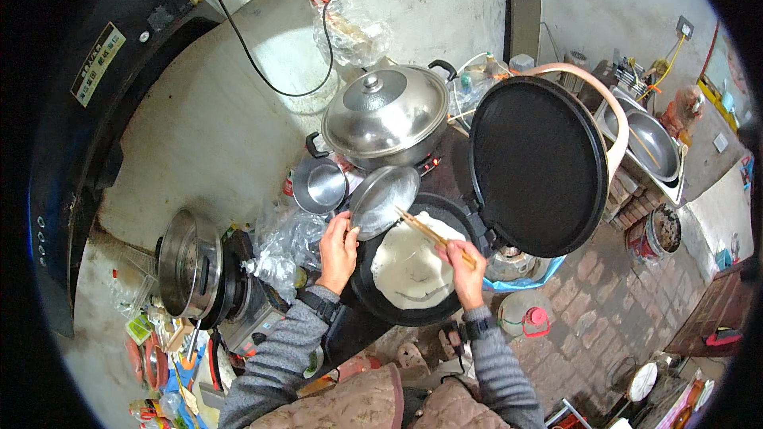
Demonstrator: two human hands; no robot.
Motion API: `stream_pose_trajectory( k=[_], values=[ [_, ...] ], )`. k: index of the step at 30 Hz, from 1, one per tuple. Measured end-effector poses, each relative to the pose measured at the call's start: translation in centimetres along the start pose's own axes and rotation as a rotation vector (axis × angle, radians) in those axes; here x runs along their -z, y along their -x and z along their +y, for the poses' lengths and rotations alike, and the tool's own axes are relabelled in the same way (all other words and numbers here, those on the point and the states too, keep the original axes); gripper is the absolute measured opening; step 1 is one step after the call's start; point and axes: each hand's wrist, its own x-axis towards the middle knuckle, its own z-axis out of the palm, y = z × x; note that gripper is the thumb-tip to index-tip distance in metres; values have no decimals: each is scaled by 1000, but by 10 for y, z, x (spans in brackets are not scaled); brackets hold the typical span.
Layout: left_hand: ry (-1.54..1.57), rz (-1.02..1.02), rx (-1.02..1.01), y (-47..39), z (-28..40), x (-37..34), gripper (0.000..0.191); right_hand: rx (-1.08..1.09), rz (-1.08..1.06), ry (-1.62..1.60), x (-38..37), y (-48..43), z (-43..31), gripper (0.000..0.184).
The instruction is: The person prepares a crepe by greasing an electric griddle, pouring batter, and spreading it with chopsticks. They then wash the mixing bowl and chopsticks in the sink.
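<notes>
My left hand [338, 255] grips the rim of a shallow metal bowl [380, 196], tilted over the back left of the lower pan. In my right hand [466, 274] is a pair of wooden chopsticks [424, 229], their tips at the bowl's right side; whether they touch it I cannot tell. A pale, thin round of batter [411, 268] covers much of the black electric griddle's lower pan [438, 313], with a folded or wrinkled streak near its front edge. The griddle's hinged black lid [536, 167] stands raised on the right.
A lidded steel wok [387, 113] stands behind the griddle, beside a small metal pot [320, 185]. To the left are plastic bags [286, 244] and a steel steamer pot [188, 265]. A plastic jug [521, 316] with a pink cap stands on the brick floor at right.
</notes>
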Motion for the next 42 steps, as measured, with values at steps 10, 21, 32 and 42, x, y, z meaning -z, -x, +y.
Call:
stream_pose_trajectory(
  k=[10, 21, 32, 42],
  values=[
    [-39, -8, -5, 8, 16, -3, 11, 32, 123, 117, -13, 19, -2, 15],
    [-132, -66, 25, 9, 16, -3, 15, 254, -316, 431, -17, 21, 5, 12],
    [-169, -15, -52, 8, 25, -3, 17, 135, 26, 175, -13, 23, 1, 12],
    [-212, -58, -86, 10, 27, -8, 16, 125, -132, 244, -8, 20, 11, 15]
  ],
)
